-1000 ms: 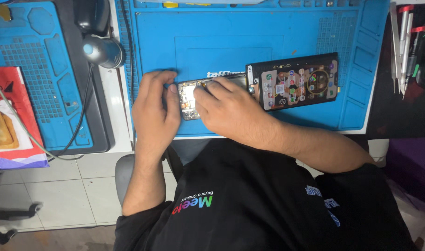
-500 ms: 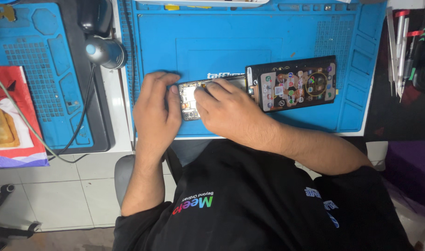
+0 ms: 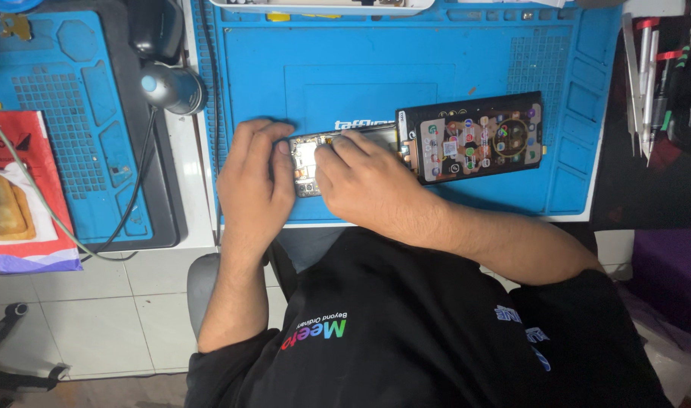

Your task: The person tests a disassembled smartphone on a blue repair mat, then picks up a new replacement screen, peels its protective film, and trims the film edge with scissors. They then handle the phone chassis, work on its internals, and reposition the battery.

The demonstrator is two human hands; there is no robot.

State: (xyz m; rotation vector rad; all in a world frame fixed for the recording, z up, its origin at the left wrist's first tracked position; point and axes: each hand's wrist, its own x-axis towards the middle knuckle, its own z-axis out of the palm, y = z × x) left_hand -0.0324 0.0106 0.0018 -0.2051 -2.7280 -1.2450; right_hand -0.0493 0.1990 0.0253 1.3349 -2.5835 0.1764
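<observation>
Left hand (image 3: 256,177) and right hand (image 3: 360,181) gripping opened metallic phone chassis (image 3: 306,160); glossy lit rectangular screen panel (image 3: 474,137) right of hands, on blue rubber mat (image 3: 406,60).

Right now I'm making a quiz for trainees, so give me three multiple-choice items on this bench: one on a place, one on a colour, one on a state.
1. Where does the opened phone lie?
A. on the floor
B. on the big blue mat
C. on the red paper

2. What colour is the person's shirt?
A. black
B. white
C. yellow

3. What state is the screen panel in?
A. dark
B. face down
C. lit, showing icons

Answers:
1 B: the phone rests on the big blue mat, between the left hand and the right hand.
2 A: the shirt is black, with coloured print on it.
3 C: the panel lies face up beside the right hand, and bright icons show on it.
</observation>
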